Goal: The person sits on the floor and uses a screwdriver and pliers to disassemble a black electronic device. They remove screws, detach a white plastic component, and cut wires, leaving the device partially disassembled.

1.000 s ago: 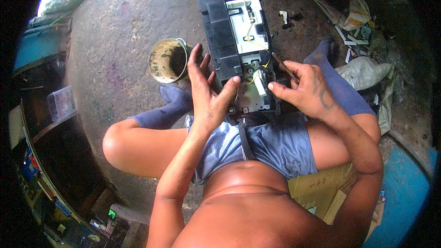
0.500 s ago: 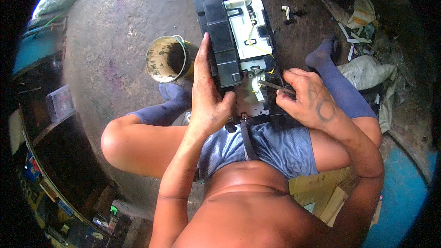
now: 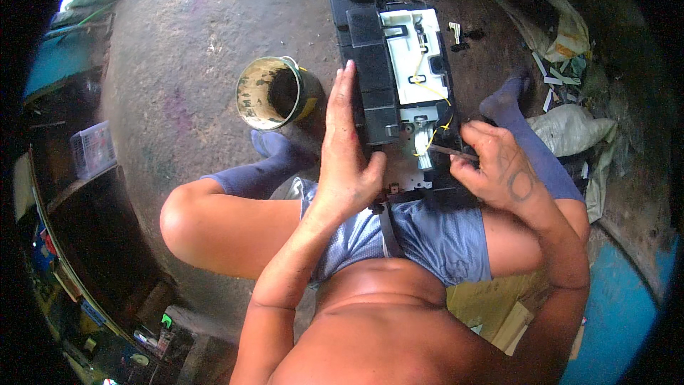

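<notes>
A black plastic casing (image 3: 376, 85), like part of a printer, is held upright in front of my lap. Set into it are a white plastic panel (image 3: 410, 50), a thin yellow wire (image 3: 447, 127) and a small white part (image 3: 425, 151). My left hand (image 3: 347, 150) braces the casing's left side, fingers stretched along it and thumb at its lower end. Pinched in my right hand (image 3: 491, 164) is a thin flat metal tool (image 3: 453, 152), its tip at the small white part and the wire. Its grip end is hidden in my fingers.
A stained bucket (image 3: 271, 93) stands on the floor left of the casing. A small white piece (image 3: 455, 31) lies beyond it on the right. At the far right are an open sack (image 3: 552, 36), plastic scraps (image 3: 559, 71) and a crumpled grey sack (image 3: 570, 132). Shelving (image 3: 92, 199) lines the left.
The casing and both my hands have shifted right and slightly toward me, partly with the whole view. The tool's tip remains by the small white part, and the wire now curves across it.
</notes>
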`<state>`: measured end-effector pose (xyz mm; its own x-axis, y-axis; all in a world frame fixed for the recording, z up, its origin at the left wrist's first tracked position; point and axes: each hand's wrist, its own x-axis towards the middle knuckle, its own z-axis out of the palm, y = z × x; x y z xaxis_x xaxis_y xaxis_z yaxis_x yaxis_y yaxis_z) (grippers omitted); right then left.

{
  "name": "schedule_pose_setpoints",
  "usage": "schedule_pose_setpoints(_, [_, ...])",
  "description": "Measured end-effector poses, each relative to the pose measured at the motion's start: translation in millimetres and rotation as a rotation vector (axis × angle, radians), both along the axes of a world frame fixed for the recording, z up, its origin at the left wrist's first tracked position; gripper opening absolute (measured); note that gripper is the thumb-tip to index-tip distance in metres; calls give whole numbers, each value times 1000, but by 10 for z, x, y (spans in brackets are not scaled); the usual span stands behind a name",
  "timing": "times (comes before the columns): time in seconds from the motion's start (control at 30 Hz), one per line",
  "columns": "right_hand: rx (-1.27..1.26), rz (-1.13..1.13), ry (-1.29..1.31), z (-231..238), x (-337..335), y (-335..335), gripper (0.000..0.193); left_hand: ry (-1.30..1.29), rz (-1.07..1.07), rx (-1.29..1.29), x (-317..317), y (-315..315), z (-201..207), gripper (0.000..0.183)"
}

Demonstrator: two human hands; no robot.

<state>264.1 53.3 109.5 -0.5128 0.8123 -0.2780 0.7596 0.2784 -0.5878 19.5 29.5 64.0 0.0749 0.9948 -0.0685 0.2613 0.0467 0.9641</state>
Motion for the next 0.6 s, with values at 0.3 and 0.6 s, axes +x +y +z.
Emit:
schedule_pose_setpoints(0.3, [-108, -45, -69, 104, -157, -14, 50, 128, -25, 43, 44, -19, 53, 106])
schedule_pose_setpoints(0.6, [64, -312, -49, 566, -121, 556, 40, 98, -26, -13, 66, -9, 115, 108])
